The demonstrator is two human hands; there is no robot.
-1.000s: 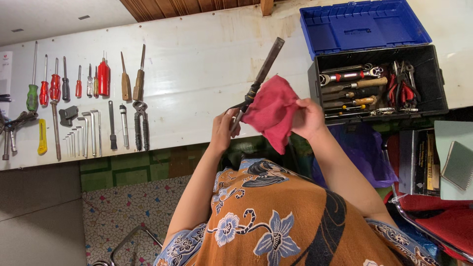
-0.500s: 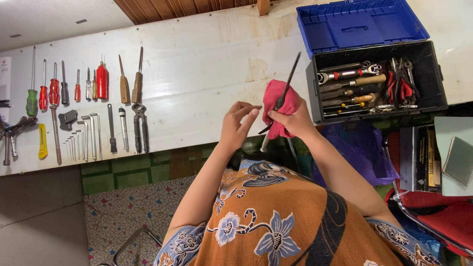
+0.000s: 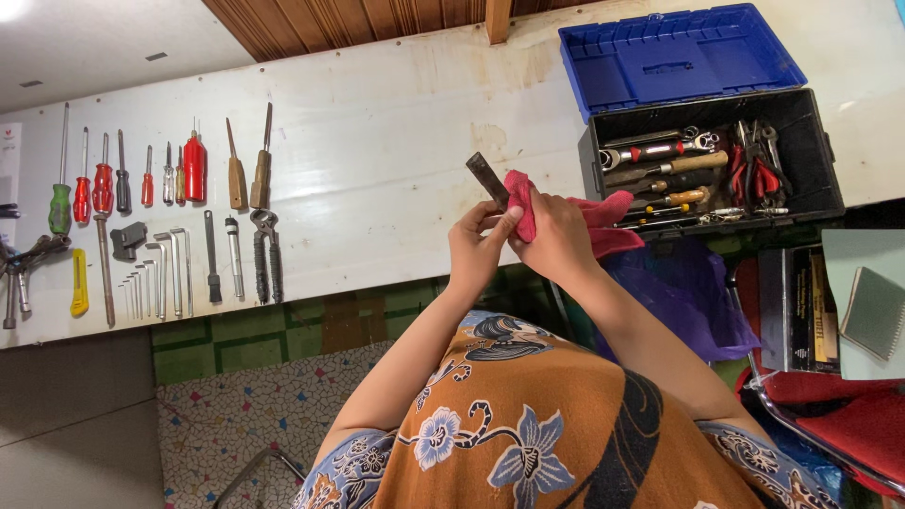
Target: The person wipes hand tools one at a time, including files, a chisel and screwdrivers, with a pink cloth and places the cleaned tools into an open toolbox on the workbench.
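White workbench [image 3: 377,170] fills the upper frame in the head view, w/ screwdrivers [image 3: 123,174] and hex keys [image 3: 156,273] laid out at left and an open blue-lidded toolbox [image 3: 716,160] at upper right. At centre, the dark metal tool [image 3: 485,176] sticks up-left out of the red rag [image 3: 584,217], long axis diagonal. Right hand [image 3: 556,236] grips rag round it; left hand [image 3: 476,250] pinches just below, touching. Both arms bent, raised.

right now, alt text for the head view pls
Both hands hold a dark metal tool wrapped in a red cloth above a white bench. Screwdrivers and hex keys lie at left, and an open blue toolbox sits at right.
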